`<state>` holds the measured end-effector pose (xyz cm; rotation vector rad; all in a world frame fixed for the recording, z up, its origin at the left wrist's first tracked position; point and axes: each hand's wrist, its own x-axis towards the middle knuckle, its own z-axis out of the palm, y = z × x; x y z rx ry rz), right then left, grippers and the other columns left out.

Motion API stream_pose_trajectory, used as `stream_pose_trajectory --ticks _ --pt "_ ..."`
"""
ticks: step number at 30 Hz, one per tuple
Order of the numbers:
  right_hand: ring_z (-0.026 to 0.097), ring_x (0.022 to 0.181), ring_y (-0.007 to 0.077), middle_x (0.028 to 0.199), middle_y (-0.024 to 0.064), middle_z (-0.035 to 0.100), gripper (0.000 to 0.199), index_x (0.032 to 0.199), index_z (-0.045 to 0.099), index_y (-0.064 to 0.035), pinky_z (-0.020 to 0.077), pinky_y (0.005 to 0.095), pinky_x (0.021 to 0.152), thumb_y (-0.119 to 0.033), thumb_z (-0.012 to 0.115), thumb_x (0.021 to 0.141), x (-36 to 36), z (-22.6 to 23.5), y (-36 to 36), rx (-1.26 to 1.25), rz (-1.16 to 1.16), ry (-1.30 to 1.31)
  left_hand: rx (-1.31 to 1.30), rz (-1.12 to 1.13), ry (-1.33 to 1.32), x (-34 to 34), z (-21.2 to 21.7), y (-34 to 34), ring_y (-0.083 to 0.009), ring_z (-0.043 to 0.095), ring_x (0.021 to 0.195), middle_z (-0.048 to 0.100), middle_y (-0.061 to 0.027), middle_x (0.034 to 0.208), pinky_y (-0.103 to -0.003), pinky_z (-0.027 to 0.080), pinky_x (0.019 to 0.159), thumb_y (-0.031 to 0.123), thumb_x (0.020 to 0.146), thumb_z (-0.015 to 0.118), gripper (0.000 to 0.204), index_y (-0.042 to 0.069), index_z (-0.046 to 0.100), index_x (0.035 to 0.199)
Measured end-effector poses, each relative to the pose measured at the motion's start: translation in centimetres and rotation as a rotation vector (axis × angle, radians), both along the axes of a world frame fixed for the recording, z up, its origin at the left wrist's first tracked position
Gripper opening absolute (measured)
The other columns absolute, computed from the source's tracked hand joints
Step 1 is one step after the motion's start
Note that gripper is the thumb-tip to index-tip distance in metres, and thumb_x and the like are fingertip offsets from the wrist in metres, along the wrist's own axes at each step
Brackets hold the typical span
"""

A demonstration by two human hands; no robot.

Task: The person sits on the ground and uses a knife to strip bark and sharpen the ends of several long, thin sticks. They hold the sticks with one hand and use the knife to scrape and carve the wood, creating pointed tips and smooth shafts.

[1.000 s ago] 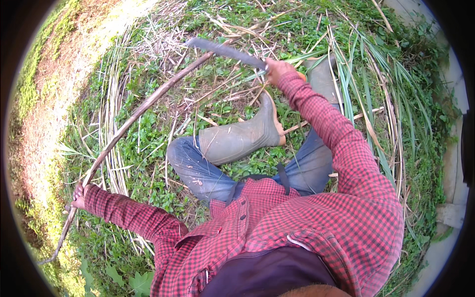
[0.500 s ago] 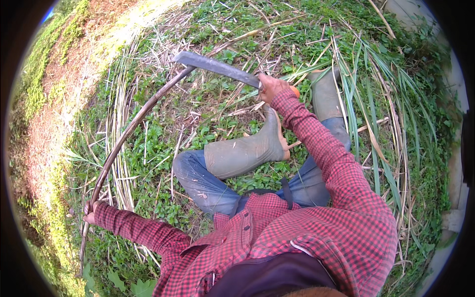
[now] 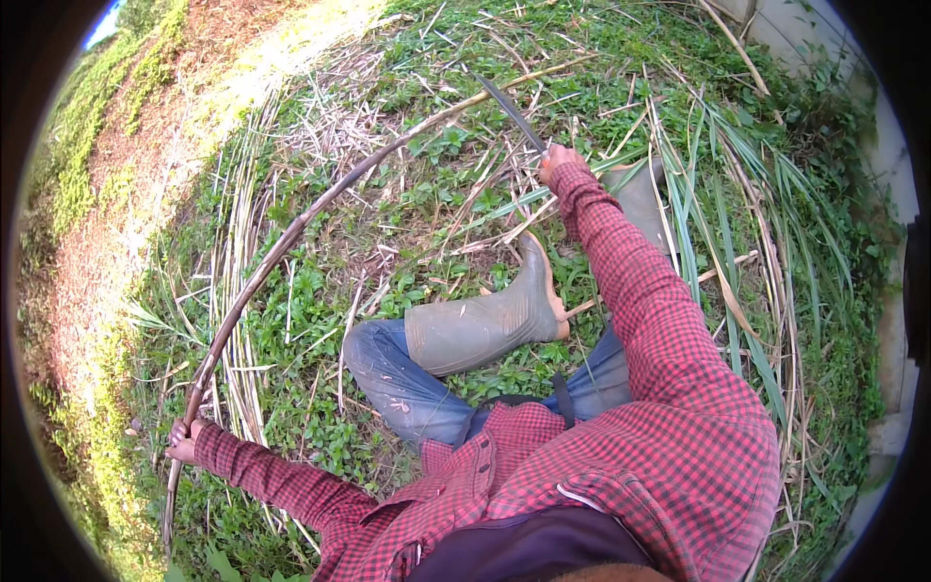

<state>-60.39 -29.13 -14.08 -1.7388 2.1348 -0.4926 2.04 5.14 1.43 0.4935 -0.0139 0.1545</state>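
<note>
Cane stalk, long, dark and bowed, arcing from lower left of the frame up toward upper centre. Left hand clenched around its lower part at far left, arm stretched out. Right hand closed on the handle of a long blade, held in the upper middle. Compared with a second ago: blade turned from lying nearly flat across the stalk's far end to pointing up and left, just off the stalk; left hand raised a little. Probably a stroke just finished or another being lined up. Rubber boot bent across centre, grass and dry leaves all round.
</note>
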Motion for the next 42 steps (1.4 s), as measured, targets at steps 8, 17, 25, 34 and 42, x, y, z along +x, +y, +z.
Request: stream_pose_trajectory --ticks 8,17,25,34,42 --pt "0.059 0.080 0.0353 0.080 0.0158 0.060 0.023 0.092 0.046 -0.0053 0.0472 0.0434 0.071 -0.020 0.056 0.076 8.4 6.0 8.5 -0.164 0.640 0.164 -0.022 0.030 -0.019 -5.8 -1.8 -6.2 -0.0108 0.028 0.039 0.030 0.0006 0.050 -0.023 0.026 0.035 0.030 0.094 0.036 0.040 0.010 0.027 0.059" --pt "0.060 0.083 0.0335 0.086 0.0187 0.061 0.027 0.099 0.054 -0.0049 0.0474 0.0418 0.077 -0.018 0.054 0.076 7.9 5.6 7.4 0.028 0.441 0.166 -0.087 -0.020 -0.150 -7.8 -1.6 -5.4 -0.0117 0.029 0.041 0.030 0.0008 0.051 -0.025 0.029 0.039 0.041 0.093 0.032 0.041 0.012 0.030 0.065" --pt "0.060 0.074 0.0352 0.075 0.0162 0.060 0.023 0.088 0.047 -0.0061 0.0478 0.0443 0.066 -0.018 0.059 0.072 16.1 6.2 12.8 -0.187 0.677 0.025 -0.036 -0.120 -0.204 -10.4 -1.1 -4.8 -0.0110 0.033 0.043 0.029 0.0022 0.050 -0.026 0.031 0.041 0.045 0.090 0.040 0.044 0.013 0.030 0.061" --pt "0.060 0.081 0.0344 0.084 0.0174 0.061 0.024 0.096 0.049 -0.0058 0.0482 0.0433 0.072 -0.021 0.054 0.078 14.4 6.0 10.9 -0.060 0.686 0.214 0.053 -0.049 -0.155 -10.7 -3.2 -3.5 -0.0107 0.031 0.039 0.028 0.0018 0.048 -0.023 0.029 0.037 0.046 0.089 0.039 0.044 0.013 0.029 0.062" --pt "0.059 0.091 0.0298 0.095 0.0154 0.062 0.030 0.103 0.058 -0.0081 0.0468 0.0400 0.080 -0.025 0.054 0.080 6.6 0.5 0.4 0.159 0.199 0.227 0.015 -0.087 -0.072 -5.2 -7.4 -0.8 -0.0103 0.029 0.038 0.028 0.0019 0.048 -0.023 0.026 0.033 0.050 0.088 0.037 0.045 0.013 0.030 0.063"
